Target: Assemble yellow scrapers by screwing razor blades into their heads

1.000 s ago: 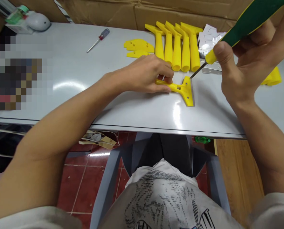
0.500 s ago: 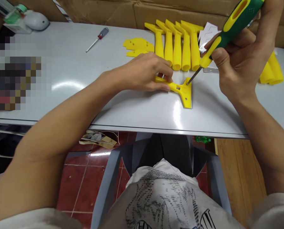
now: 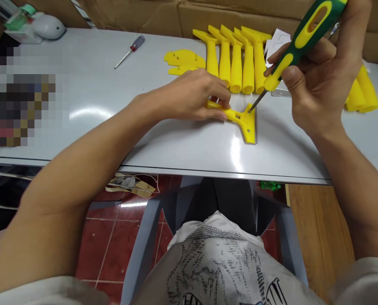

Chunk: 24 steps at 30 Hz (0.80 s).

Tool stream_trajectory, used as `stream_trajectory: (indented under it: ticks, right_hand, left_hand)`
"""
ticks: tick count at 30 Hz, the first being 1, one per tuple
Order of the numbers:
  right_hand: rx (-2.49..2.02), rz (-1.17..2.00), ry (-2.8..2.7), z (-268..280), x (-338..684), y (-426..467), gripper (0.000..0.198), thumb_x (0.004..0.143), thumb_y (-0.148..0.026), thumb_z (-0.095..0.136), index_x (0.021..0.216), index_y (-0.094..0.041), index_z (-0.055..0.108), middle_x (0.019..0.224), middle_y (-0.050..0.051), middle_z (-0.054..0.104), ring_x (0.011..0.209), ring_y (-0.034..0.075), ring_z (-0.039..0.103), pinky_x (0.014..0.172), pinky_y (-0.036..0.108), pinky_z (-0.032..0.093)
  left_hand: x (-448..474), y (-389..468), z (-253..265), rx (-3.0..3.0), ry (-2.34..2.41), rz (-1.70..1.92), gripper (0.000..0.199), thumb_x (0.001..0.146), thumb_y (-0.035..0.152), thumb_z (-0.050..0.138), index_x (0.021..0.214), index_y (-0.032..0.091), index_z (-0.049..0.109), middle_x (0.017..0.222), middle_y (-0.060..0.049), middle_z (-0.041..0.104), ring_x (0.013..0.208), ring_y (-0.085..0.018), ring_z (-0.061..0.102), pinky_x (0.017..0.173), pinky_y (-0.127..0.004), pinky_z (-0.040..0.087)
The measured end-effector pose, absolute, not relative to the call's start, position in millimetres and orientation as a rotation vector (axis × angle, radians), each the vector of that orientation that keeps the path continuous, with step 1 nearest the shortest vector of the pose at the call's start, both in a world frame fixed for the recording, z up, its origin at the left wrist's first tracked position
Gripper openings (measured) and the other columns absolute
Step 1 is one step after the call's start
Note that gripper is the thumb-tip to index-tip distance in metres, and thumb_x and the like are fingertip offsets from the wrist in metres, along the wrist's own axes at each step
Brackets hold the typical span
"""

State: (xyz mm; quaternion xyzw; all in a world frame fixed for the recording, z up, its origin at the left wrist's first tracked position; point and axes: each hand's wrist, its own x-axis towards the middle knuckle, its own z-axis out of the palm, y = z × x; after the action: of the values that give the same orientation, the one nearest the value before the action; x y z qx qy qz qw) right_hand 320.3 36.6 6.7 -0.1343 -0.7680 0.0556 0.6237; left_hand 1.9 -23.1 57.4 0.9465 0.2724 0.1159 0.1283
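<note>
My left hand (image 3: 204, 95) is closed round the handle of a yellow plastic scraper (image 3: 248, 127), which lies flat on the white table with its wide head to the right. A thin blade edge shows along that head. Held slanting in my right hand (image 3: 325, 84) is a green and yellow screwdriver (image 3: 298, 46). Its metal tip meets the upper hole of the scraper head; a screw there is too small to make out. The lower hole stays visible. Behind the scraper stand several yellow scraper handles (image 3: 236, 63) side by side, with flat yellow plates (image 3: 184, 59) to their left.
A small grey screwdriver (image 3: 130, 51) lies farther left on the table (image 3: 93, 84). More yellow handles (image 3: 362, 93) are at the right, beyond my hand. White papers (image 3: 276, 42) lie behind the right hand. Cardboard (image 3: 138, 17) lines the back edge.
The screwdriver's handle and my right hand have shifted slightly left, while the tip stays at the same hole. My left hand keeps its hold on the scraper.
</note>
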Motion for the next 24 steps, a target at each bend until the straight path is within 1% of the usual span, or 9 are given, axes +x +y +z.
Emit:
stream_trajectory:
  ticks: [3,10,12,15,16,18,20,22,24]
  right_hand:
    - [-0.232,0.145,-1.838,12,316,33,0.107,0.088,-0.108,0.080,0.182,-0.070,0.044,0.196,-0.014,0.034,0.098,0.005,0.084,0.076,0.023,0.065]
    - [-0.289,0.056,-1.877,24,322,15,0.093,0.096,-0.099,0.078,0.179,-0.074,0.045,0.189,-0.016,0.043,0.108,0.010,0.088,0.087,0.034,0.067]
    - [-0.305,0.034,-1.891,22,326,18,0.097,0.093,-0.101,0.077,0.180,-0.075,0.042,0.190,-0.017,0.042,0.109,0.010,0.087,0.088,0.034,0.066]
    - [-0.279,-0.054,-1.874,10,329,37,0.121,0.077,-0.117,0.072,0.184,-0.077,0.033,0.188,-0.015,0.045,0.094,0.006,0.084,0.074,0.028,0.057]
    - [-0.265,-0.100,-1.837,4,327,46,0.129,0.071,-0.122,0.070,0.185,-0.076,0.031,0.179,-0.013,0.055,0.086,0.004,0.080,0.067,0.024,0.051]
    - [-0.274,-0.169,-1.671,-8,319,61,0.130,0.077,-0.125,0.064,0.189,-0.067,0.032,0.134,-0.008,0.075,0.066,0.000,0.063,0.054,0.016,0.029]
    - [-0.318,-0.220,-1.455,-18,310,71,0.129,0.086,-0.123,0.058,0.193,-0.055,0.032,0.099,-0.005,0.064,0.055,0.001,0.042,0.048,0.017,0.009]
    - [-0.378,-0.256,-1.307,-27,307,75,0.141,0.083,-0.127,0.051,0.196,-0.048,0.024,0.095,-0.002,0.054,0.055,0.003,0.033,0.046,0.022,0.005]
    - [-0.484,-0.237,-1.304,-36,313,76,0.158,0.071,-0.134,0.050,0.198,-0.046,0.014,0.102,0.000,0.053,0.060,0.005,0.038,0.048,0.024,0.011]
  left_hand:
    - [1,-23,57,2.755,0.788,0.350,0.034,0.112,0.056,0.074,0.118,0.029,0.094,0.115,-0.010,0.088,0.101,-0.030,0.080,0.086,-0.040,0.054]
    - [3,-24,58,2.769,0.810,0.330,0.035,0.112,0.055,0.074,0.118,0.027,0.093,0.114,-0.009,0.088,0.099,-0.029,0.079,0.086,-0.040,0.052]
    - [4,-25,59,2.781,0.799,0.329,0.035,0.113,0.055,0.073,0.117,0.026,0.093,0.114,-0.010,0.088,0.098,-0.029,0.078,0.085,-0.041,0.051]
    - [5,-25,56,2.784,0.766,0.345,0.033,0.115,0.054,0.073,0.116,0.028,0.093,0.115,-0.011,0.090,0.098,-0.028,0.076,0.084,-0.043,0.051]
    - [5,-24,54,2.775,0.760,0.364,0.032,0.115,0.055,0.074,0.115,0.029,0.093,0.115,-0.011,0.090,0.097,-0.028,0.076,0.084,-0.043,0.052]
    - [5,-22,50,2.746,0.759,0.411,0.030,0.114,0.058,0.078,0.114,0.032,0.093,0.112,-0.010,0.090,0.098,-0.029,0.079,0.085,-0.044,0.055]
    - [5,-20,46,2.721,0.760,0.441,0.029,0.112,0.060,0.082,0.113,0.033,0.093,0.110,-0.010,0.090,0.099,-0.031,0.081,0.087,-0.044,0.057]
    - [4,-18,43,2.714,0.759,0.443,0.029,0.111,0.060,0.084,0.112,0.033,0.093,0.109,-0.010,0.090,0.100,-0.031,0.083,0.088,-0.044,0.058]
    - [4,-17,43,2.710,0.751,0.442,0.030,0.111,0.061,0.083,0.111,0.033,0.093,0.108,-0.010,0.090,0.100,-0.031,0.083,0.087,-0.042,0.058]
